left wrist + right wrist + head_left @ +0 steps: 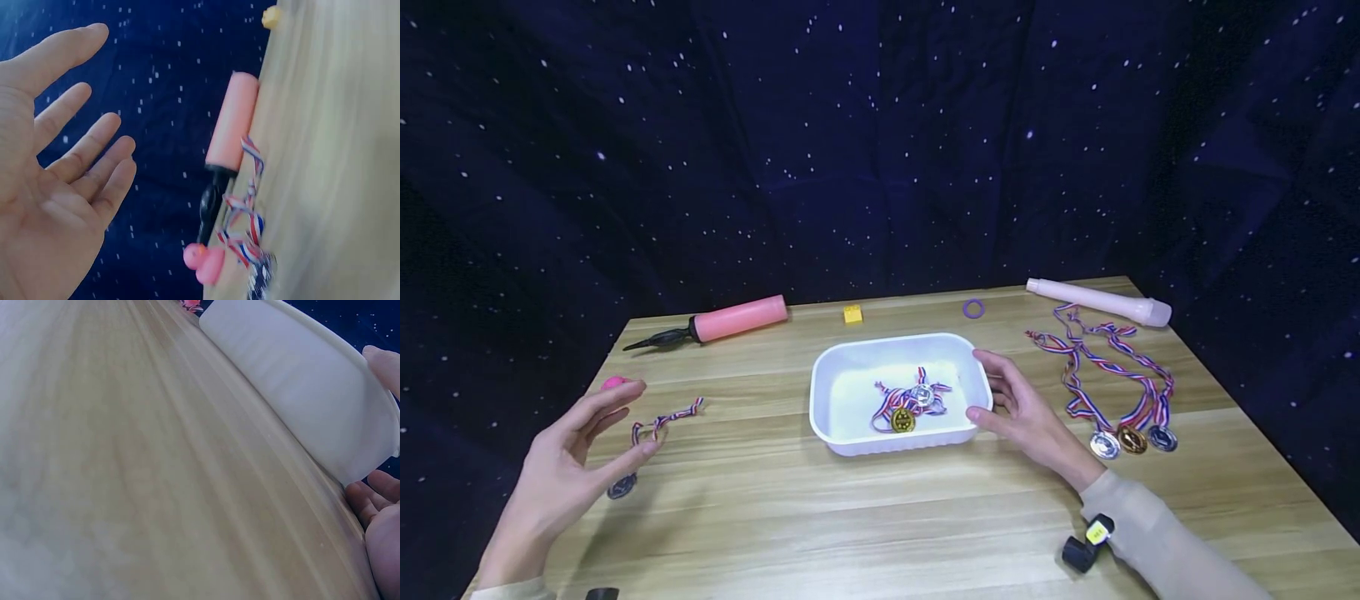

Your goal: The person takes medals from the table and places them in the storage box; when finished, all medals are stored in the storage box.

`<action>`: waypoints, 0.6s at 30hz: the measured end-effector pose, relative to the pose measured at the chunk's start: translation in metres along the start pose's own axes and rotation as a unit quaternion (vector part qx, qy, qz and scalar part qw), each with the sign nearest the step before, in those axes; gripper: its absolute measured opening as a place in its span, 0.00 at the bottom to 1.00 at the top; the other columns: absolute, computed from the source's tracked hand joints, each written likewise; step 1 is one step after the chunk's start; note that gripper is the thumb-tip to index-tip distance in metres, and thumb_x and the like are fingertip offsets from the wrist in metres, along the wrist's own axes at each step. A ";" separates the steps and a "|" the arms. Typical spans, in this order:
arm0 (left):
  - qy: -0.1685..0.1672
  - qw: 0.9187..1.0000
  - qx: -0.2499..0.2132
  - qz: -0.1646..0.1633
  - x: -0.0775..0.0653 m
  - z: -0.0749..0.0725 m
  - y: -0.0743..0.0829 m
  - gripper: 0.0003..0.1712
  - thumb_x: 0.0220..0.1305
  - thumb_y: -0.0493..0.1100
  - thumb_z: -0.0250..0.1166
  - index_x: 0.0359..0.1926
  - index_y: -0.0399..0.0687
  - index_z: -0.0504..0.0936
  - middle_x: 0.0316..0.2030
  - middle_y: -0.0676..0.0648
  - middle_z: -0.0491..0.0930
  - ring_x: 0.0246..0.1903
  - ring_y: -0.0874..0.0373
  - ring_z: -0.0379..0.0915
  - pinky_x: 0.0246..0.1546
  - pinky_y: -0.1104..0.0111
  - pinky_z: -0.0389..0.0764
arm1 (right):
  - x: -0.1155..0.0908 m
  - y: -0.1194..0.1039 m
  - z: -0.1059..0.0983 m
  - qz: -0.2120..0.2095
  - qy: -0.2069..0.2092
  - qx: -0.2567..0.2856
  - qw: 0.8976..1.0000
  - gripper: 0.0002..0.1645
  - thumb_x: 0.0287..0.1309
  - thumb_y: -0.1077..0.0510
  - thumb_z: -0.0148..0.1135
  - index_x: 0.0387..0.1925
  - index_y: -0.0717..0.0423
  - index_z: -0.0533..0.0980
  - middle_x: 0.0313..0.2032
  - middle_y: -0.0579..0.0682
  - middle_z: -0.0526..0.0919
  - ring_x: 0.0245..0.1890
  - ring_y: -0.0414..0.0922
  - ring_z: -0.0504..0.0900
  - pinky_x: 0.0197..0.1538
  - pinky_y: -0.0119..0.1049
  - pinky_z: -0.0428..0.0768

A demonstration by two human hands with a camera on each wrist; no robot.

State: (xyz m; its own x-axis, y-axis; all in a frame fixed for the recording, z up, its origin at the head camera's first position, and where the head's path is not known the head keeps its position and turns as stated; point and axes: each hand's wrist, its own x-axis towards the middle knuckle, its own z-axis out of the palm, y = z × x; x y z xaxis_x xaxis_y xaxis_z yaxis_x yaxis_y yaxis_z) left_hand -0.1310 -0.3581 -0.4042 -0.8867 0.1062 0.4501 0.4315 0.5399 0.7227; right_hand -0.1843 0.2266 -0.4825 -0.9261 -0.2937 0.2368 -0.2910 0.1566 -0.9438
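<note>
A white plastic basin (850, 408) stands mid-table, with a gold medal (902, 420) and a silver medal (922, 395) lying inside among striped ribbons. My right hand (1030, 421) holds the basin's right end, thumb at the front corner of the rim and fingers round the side. In the right wrist view, the thumb (384, 367) is at the basin's rim and the other fingers are low by its end. My left hand (561, 467) hovers at the left, fingers spread and holding nothing. Below it lies a dark silver medal (622, 487) with a striped ribbon (688, 411), partly hidden by the hand.
Three medals (1132, 439) on ribbons lie at the right. Behind them is a pale pink tube (1097, 301) with a wider end. Along the back are a pink hand pump (741, 318), a yellow block (852, 314) and a purple ring (966, 310). A pink rubber duck (211, 265) sits at the left.
</note>
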 end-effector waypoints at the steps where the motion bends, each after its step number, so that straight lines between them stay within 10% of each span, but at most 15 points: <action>1: 0.001 1.000 -0.006 -0.004 -0.003 -0.002 -0.004 0.48 0.53 0.17 0.80 0.76 0.34 0.77 0.72 0.50 0.80 0.72 0.64 0.74 0.70 0.79 0.74 | 0.000 0.000 0.000 0.000 0.000 0.000 1.000 0.52 0.70 0.60 0.76 0.86 0.50 0.59 0.79 0.59 0.68 0.76 0.62 0.72 0.73 0.25 0.75; 10: -0.012 0.996 0.038 -0.074 -0.031 -0.004 -0.039 0.44 0.62 0.28 0.82 0.78 0.44 0.78 0.72 0.63 0.79 0.64 0.80 0.72 0.61 0.88 0.73 | 0.000 0.001 0.000 0.001 0.001 0.001 1.000 0.52 0.70 0.60 0.77 0.86 0.50 0.59 0.80 0.60 0.68 0.76 0.62 0.72 0.73 0.24 0.75; 18: -0.049 0.993 0.064 -0.087 -0.041 -0.003 -0.055 0.39 0.66 0.36 0.82 0.76 0.47 0.80 0.71 0.56 0.82 0.64 0.79 0.74 0.60 0.88 0.72 | 0.000 0.001 0.000 -0.001 -0.001 0.001 1.000 0.51 0.70 0.60 0.76 0.86 0.51 0.59 0.79 0.61 0.68 0.75 0.62 0.73 0.72 0.25 0.76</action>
State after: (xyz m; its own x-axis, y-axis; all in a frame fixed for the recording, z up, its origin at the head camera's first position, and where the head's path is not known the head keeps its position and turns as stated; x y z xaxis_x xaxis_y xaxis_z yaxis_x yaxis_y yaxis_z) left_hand -0.1177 -0.3948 -0.4608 -0.9604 0.0795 0.2672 0.2518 0.6584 0.7093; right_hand -0.1844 0.2269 -0.4836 -0.9254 -0.2953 0.2375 -0.2916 0.1545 -0.9440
